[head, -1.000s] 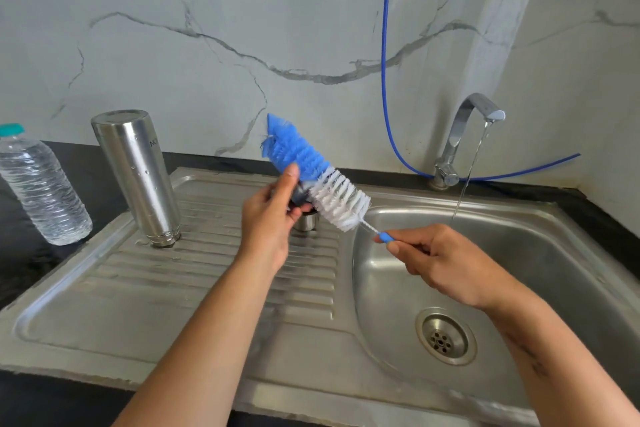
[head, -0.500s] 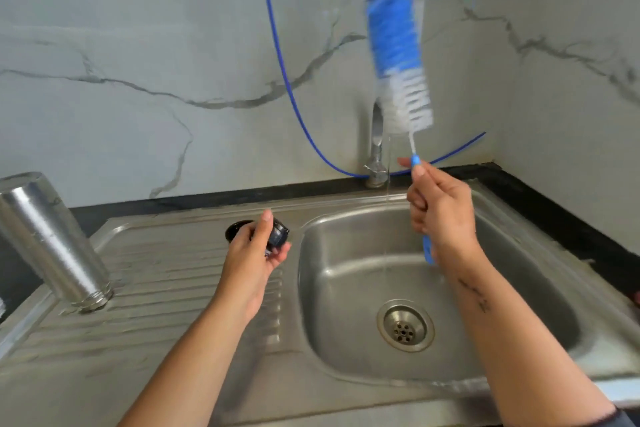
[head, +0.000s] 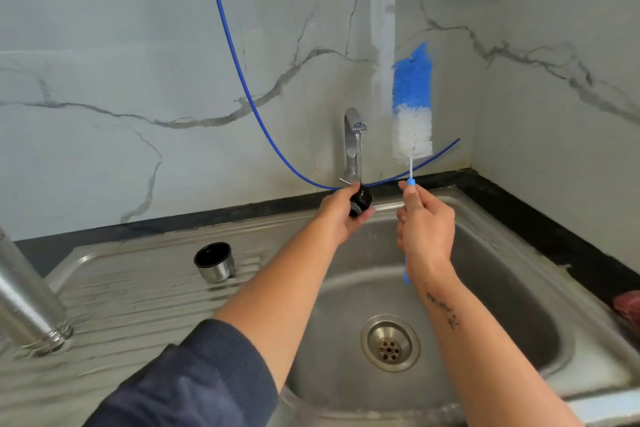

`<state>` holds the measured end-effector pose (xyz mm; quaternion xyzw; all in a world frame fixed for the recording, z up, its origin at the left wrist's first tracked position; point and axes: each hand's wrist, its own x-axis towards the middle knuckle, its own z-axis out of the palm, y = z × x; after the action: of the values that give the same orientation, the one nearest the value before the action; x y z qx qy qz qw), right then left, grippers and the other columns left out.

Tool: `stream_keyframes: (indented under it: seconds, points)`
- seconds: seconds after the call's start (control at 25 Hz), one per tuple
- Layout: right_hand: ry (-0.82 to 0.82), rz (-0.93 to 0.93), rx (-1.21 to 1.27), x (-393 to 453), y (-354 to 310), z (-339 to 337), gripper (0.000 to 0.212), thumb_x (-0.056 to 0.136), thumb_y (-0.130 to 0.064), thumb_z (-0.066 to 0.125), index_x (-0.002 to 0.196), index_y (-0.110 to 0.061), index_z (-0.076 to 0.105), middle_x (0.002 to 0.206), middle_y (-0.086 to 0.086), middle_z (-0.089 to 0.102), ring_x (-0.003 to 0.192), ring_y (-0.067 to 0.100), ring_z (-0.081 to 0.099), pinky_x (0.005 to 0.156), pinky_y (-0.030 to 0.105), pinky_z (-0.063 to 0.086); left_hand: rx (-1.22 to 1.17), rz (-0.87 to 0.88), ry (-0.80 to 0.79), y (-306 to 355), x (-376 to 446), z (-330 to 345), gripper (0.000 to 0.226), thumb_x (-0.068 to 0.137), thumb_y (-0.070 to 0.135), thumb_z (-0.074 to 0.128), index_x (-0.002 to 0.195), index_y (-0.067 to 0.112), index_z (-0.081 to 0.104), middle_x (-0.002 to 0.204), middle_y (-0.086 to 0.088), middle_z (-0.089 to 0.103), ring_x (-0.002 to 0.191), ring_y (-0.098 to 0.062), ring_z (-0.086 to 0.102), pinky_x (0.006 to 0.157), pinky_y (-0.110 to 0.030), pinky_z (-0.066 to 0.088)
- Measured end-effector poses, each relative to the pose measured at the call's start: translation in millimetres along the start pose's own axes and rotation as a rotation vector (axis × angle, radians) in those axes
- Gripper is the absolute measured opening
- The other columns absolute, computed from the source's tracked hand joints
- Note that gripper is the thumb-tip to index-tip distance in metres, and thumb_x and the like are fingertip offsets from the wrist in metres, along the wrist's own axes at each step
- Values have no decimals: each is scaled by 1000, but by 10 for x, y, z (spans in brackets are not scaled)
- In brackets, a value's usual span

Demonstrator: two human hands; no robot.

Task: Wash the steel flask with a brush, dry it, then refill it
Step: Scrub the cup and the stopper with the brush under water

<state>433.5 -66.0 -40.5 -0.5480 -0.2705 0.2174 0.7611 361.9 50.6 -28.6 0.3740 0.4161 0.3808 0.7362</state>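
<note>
I see a brushed steel sink (head: pixel 519 253), glossy black plastic stopper (head: pixel 360 199) in my left hand (head: pixel 341 215), bristly brush (head: pixel 412 107) above my right hand (head: pixel 424 222).

The black stopper (head: pixel 361 200) has been carried by the left hand (head: pixel 341 215) from the drainboard to under the tap (head: pixel 354 142), leaving the steel cap (head: pixel 213 262) exposed at 9 o'clock.

Grey-veined marble wall (head: pixel 138 62), black countertop (head: pixel 540 204), steel sink (head: pixel 519 288).
</note>
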Motion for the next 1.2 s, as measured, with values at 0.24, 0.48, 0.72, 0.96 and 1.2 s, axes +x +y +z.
stream_keyframes:
  seconds: [0.24,0.48,0.72,0.96,1.2]
  points:
    - [4,-40,-34,4,15,20,29,105,-32,51,100,-3,51,66,7,36,66,26,30,64,40,30,-14,-187,-65,-73,-3,19,47,103,49,53,128,9,51,95,-27,72,61,-37,75,44,-31,59]
    - [-6,-48,-31,-10,6,7,29,106,-30,50,100,-2,52,67,7,39,66,26,31,65,38,32,32,-74,-31,-120,22,55,45,99,42,65,128,8,54,96,-20,68,58,-26,73,65,-30,62]
    - [-23,-36,-19,-6,4,19,31,105,-29,50,100,2,53,68,8,37,65,27,28,64,39,30,59,-47,-15,-94,73,13,37,93,26,76,118,5,60,128,-21,60,99,-34,69,71,-39,65]
    - [-68,-36,-17,-21,-10,35,25,105,-30,49,92,-16,66,67,7,36,59,17,29,59,35,29,85,-8,-49,-21,82,36,29,92,27,77,106,4,65,118,-18,66,111,-32,68,95,-42,60]
    - [-70,-20,-12,-16,-15,47,28,105,-30,52,88,-14,67,59,-10,40,56,10,35,56,28,32,387,102,-40,-10,-88,-123,25,80,15,87,96,11,68,92,-9,71,84,-21,69,83,-35,61]
